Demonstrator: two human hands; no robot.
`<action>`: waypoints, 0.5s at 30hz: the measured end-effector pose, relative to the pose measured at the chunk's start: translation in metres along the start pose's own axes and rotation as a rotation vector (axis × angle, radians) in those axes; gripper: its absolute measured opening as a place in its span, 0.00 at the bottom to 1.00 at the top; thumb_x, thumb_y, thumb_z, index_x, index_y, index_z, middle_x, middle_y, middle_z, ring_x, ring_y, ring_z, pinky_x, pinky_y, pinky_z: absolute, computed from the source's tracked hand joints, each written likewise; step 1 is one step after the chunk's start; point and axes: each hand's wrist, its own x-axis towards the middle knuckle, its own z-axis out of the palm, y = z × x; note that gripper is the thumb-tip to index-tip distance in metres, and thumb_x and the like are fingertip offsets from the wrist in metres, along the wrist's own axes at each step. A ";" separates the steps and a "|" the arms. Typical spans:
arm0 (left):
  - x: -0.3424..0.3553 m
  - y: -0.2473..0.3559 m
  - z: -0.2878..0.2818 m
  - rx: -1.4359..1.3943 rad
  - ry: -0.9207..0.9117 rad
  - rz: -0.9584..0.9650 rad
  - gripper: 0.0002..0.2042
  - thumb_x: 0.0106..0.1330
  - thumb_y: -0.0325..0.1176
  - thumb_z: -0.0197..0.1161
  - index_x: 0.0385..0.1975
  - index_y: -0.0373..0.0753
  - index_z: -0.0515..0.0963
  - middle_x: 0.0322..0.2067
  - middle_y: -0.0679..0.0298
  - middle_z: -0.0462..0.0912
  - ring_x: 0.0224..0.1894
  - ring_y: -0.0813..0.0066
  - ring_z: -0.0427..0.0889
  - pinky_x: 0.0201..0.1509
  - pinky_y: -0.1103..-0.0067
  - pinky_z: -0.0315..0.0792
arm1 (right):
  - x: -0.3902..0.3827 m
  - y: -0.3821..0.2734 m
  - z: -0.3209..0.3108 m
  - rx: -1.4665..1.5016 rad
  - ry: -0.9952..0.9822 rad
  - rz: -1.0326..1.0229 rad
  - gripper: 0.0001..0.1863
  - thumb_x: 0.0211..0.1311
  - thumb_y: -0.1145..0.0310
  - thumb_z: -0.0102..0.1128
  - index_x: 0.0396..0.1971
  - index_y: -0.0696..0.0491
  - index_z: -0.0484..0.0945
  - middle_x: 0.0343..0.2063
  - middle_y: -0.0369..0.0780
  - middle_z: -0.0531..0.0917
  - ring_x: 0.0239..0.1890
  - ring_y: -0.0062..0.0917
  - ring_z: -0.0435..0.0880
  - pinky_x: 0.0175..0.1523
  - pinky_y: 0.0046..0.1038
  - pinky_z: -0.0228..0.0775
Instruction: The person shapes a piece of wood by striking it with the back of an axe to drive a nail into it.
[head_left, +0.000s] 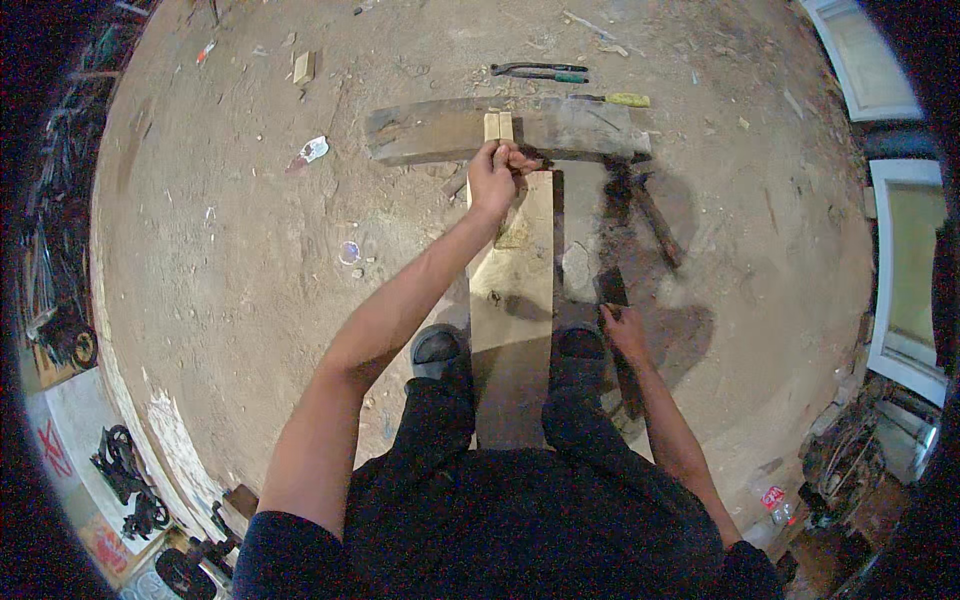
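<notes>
My left hand (493,182) reaches forward over the far end of a long pale plank (510,250). Its fingers are closed at the near end of a small light wooden block (498,126), which has a line down its middle and lies over a thick, curved beam (425,130). On the right, my right hand (625,332) is closed on a long, dark, flat piece (611,287), held low beside my foot; its kind is unclear. The plank runs toward me between my feet. A hammer-like tool with a wooden handle (657,222) lies in shadow right of the plank.
Beyond the beam lie pincers (540,72) with one green grip, and a yellow-handled tool (627,100) rests by its far edge. A small wood block (303,67) is far left on the dirt floor. White-framed panels (905,280) stand along the right side.
</notes>
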 end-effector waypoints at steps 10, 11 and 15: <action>-0.016 -0.011 -0.009 -0.252 0.041 0.066 0.11 0.80 0.30 0.40 0.35 0.35 0.69 0.26 0.65 0.72 0.36 0.70 0.81 0.49 0.72 0.77 | -0.006 -0.012 -0.008 -0.048 -0.055 0.045 0.24 0.66 0.49 0.58 0.35 0.59 0.85 0.21 0.49 0.84 0.27 0.42 0.86 0.37 0.42 0.75; -0.015 -0.013 -0.009 -0.254 0.043 0.066 0.11 0.80 0.30 0.40 0.35 0.35 0.68 0.26 0.65 0.72 0.36 0.69 0.81 0.50 0.71 0.77 | -0.006 -0.013 -0.009 -0.043 -0.079 0.083 0.25 0.65 0.49 0.58 0.35 0.59 0.85 0.22 0.50 0.84 0.28 0.43 0.86 0.38 0.42 0.75; -0.015 -0.032 -0.019 -0.524 0.212 0.028 0.11 0.81 0.32 0.40 0.37 0.34 0.67 0.25 0.63 0.72 0.37 0.66 0.82 0.56 0.62 0.78 | -0.004 -0.010 -0.005 -0.032 -0.048 0.067 0.25 0.66 0.49 0.58 0.38 0.59 0.84 0.25 0.51 0.85 0.31 0.46 0.86 0.41 0.42 0.75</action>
